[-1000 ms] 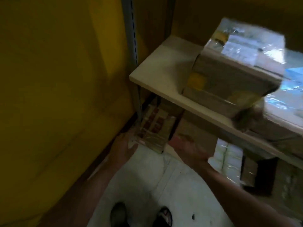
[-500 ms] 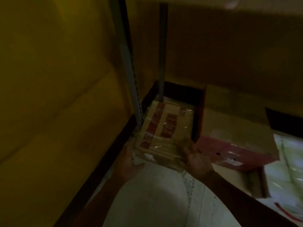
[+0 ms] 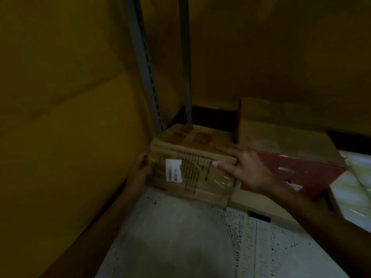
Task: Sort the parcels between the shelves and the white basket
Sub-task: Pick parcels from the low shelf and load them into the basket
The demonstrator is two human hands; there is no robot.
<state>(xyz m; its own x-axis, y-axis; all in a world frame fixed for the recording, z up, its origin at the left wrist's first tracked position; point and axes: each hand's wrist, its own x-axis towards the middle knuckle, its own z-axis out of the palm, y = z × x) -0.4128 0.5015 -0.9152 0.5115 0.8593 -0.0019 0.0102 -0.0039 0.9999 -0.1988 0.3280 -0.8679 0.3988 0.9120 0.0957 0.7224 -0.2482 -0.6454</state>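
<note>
We find a brown cardboard parcel with red tape and a white label (image 3: pixel 192 163) low in the shelf corner beside a grey slotted upright (image 3: pixel 144 65). Left hand (image 3: pixel 140 171) clasps its left end; right hand (image 3: pixel 247 169) grips its right edge, fingers spread over the top. A red-sided carton (image 3: pixel 291 149) sits just beside it.

Brown parcel (image 3: pixel 192 163) with red tape patches and white label (image 3: pixel 173 169); red-sided box (image 3: pixel 297 157) right; yellow wall (image 3: pixel 60 97); speckled white floor (image 3: pixel 180 237).

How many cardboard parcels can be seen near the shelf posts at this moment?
2. A brown taped parcel sits in the corner, held between the left hand and right hand. A red-sided box stands beside it. Others may be hidden.
</note>
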